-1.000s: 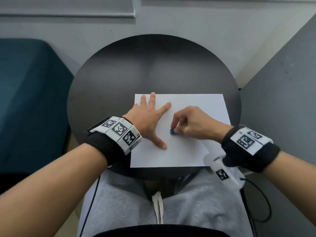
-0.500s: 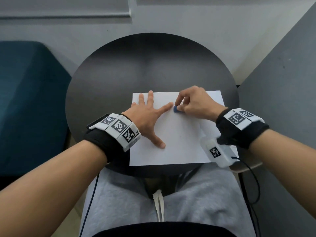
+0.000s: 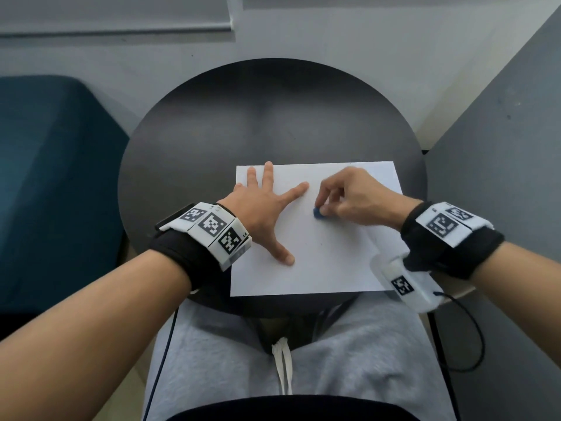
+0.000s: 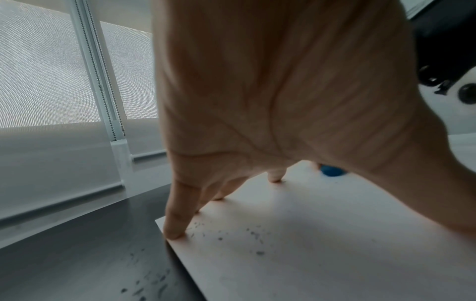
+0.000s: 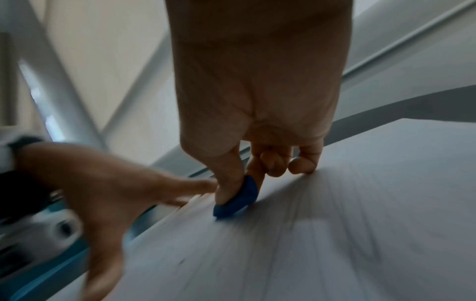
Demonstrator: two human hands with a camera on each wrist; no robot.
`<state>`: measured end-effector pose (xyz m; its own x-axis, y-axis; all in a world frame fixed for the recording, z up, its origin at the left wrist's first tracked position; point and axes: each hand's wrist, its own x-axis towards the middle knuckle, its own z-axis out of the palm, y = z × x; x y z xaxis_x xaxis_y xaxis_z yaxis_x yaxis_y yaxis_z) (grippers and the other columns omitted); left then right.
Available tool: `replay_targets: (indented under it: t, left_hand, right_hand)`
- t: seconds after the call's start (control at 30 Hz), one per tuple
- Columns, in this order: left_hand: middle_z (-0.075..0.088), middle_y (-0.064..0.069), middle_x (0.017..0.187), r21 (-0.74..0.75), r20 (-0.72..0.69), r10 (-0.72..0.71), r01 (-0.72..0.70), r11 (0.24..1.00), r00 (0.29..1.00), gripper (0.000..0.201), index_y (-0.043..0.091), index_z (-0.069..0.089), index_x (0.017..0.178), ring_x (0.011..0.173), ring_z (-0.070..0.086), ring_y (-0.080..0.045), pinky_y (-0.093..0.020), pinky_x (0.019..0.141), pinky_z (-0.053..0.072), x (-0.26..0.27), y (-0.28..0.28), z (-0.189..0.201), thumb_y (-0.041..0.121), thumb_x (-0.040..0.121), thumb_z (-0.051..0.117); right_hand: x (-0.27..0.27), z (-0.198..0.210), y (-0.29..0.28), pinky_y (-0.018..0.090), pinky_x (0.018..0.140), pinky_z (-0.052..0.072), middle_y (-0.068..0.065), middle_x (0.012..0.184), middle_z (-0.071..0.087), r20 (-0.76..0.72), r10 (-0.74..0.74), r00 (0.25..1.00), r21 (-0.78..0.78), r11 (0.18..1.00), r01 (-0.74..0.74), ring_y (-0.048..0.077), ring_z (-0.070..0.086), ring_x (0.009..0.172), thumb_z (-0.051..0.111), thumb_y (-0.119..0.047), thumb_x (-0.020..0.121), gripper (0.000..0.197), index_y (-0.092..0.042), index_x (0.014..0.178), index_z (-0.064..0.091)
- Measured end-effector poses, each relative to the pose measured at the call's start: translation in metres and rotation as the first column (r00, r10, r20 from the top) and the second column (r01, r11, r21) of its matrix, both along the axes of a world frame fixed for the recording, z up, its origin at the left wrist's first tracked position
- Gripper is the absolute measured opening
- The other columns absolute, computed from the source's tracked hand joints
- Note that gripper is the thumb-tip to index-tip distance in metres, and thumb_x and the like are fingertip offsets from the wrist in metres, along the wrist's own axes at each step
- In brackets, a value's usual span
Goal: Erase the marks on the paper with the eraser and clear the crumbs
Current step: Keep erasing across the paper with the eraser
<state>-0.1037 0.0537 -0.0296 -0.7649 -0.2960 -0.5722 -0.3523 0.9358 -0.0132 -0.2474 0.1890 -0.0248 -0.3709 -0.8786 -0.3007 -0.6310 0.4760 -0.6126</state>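
The paper (image 3: 334,256) is a plain white sheet lying flat on the near part of the table, its near edge almost flush with the table's rim. No clear pencil marks show on it from the head view, only a faint speck or two near its middle. The eraser (image 3: 318,213) is small, blue and rounded, a wedge-like lump set with its lower edge on the paper in the sheet's upper middle; most of it is covered. Dark grey crumbs (image 4: 253,234) lie scattered as short flecks on the paper's far left corner, and more lie just off that corner.
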Motion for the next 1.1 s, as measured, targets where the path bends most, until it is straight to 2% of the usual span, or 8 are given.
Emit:
replay_targets:
  t: [0.1, 0.27, 0.47, 0.57, 0.67, 0.83, 1.0, 1.1]
  left_hand:
    - [-0.025, -0.023, 0.158, -0.004, 0.004, 0.000, 0.000, 1.000, 1.000, 0.143, 0.049, -0.020, 0.149, 0.146, -0.010, -0.050, -0.056, 0.116, 0.021, -0.001, 0.000, 0.001, 0.081, 0.048, 0.076]
    - [-0.024, -0.022, 0.159, -0.002, 0.011, -0.001, 0.001, 1.000, 1.000, 0.142, 0.050, -0.021, 0.149, 0.147, -0.010, -0.050, -0.056, 0.116, 0.022, -0.001, 0.000, 0.002, 0.081, 0.050, 0.076]
    - [-0.026, -0.023, 0.158, -0.001, 0.013, 0.005, -0.005, 1.000, 1.000, 0.143, 0.049, -0.021, 0.149, 0.146, -0.011, -0.051, -0.056, 0.117, 0.018, -0.001, 0.001, 0.002, 0.080, 0.049, 0.077]
    - [-0.025, -0.023, 0.158, -0.001, 0.011, 0.004, -0.004, 1.000, 1.000, 0.143, 0.050, -0.021, 0.148, 0.146, -0.011, -0.051, -0.056, 0.117, 0.018, -0.001, 0.001, 0.002, 0.080, 0.049, 0.077]
    - [-0.025, -0.022, 0.159, 0.001, 0.007, 0.007, -0.007, 1.000, 1.000, 0.142, 0.051, -0.021, 0.148, 0.147, -0.011, -0.049, -0.056, 0.116, 0.020, 0.000, 0.001, 0.001, 0.080, 0.049, 0.077]
    - [-0.026, -0.023, 0.158, 0.001, 0.008, 0.010, -0.010, 1.000, 1.000, 0.143, 0.050, -0.021, 0.148, 0.146, -0.011, -0.051, -0.057, 0.117, 0.018, 0.000, 0.001, 0.001, 0.080, 0.048, 0.077]
    - [-0.026, -0.022, 0.158, 0.007, 0.009, 0.014, -0.014, 1.000, 1.000, 0.143, 0.051, -0.022, 0.148, 0.146, -0.012, -0.050, -0.056, 0.117, 0.018, -0.001, 0.000, 0.001, 0.080, 0.048, 0.077]
    - [-0.026, -0.023, 0.158, 0.008, 0.010, 0.012, -0.013, 1.000, 1.000, 0.143, 0.051, -0.021, 0.148, 0.146, -0.012, -0.050, -0.057, 0.117, 0.017, 0.000, 0.001, 0.001, 0.080, 0.048, 0.077]
  right_hand:
    - [0.006, 0.003, 0.005, 0.019, 0.056, 0.040, -0.005, 0.068, 0.064, 0.019, 0.107, 0.994, 0.096, 0.989, -0.109, 0.008, 0.055, 0.062, 0.074, -0.014, 0.078, 0.006, -0.019, 0.081, 0.075]
    - [-0.007, 0.002, -0.007, 0.019, 0.055, 0.038, -0.006, 0.065, 0.061, -0.044, -0.060, 0.997, -0.047, 0.997, 0.058, 0.005, 0.053, 0.059, 0.071, -0.013, 0.078, 0.006, -0.017, 0.083, 0.074]
    - [0.006, 0.006, 0.010, 0.023, 0.062, 0.046, -0.003, 0.075, 0.068, -0.006, 0.137, 0.991, 0.135, 0.982, -0.135, 0.013, 0.060, 0.072, 0.073, -0.016, 0.077, 0.008, -0.023, 0.080, 0.074]
    - [-0.008, 0.005, -0.008, 0.023, 0.059, 0.040, -0.007, 0.071, 0.065, -0.097, 0.034, 0.995, 0.045, 0.999, -0.029, 0.010, 0.057, 0.067, 0.072, -0.018, 0.077, 0.007, -0.024, 0.081, 0.074]
    - [-0.010, 0.001, -0.010, 0.022, 0.057, 0.040, -0.005, 0.068, 0.062, -0.055, -0.085, 0.995, -0.044, 0.996, 0.082, 0.008, 0.055, 0.063, 0.072, -0.018, 0.079, 0.003, -0.019, 0.082, 0.073]
    - [0.002, 0.004, 0.010, 0.019, 0.056, 0.039, -0.003, 0.070, 0.064, 0.006, 0.090, 0.996, 0.103, 0.991, -0.090, 0.009, 0.055, 0.064, 0.074, -0.015, 0.078, 0.006, -0.021, 0.078, 0.074]
    - [-0.015, 0.004, -0.012, 0.019, 0.054, 0.038, -0.005, 0.067, 0.061, -0.069, -0.062, 0.996, -0.025, 0.998, 0.060, 0.006, 0.053, 0.062, 0.071, -0.016, 0.079, 0.004, -0.020, 0.080, 0.073]
    - [-0.008, 0.001, -0.002, 0.021, 0.054, 0.037, -0.002, 0.068, 0.062, -0.040, -0.021, 0.999, 0.006, 1.000, 0.022, 0.009, 0.052, 0.060, 0.071, -0.013, 0.078, 0.006, -0.018, 0.078, 0.073]
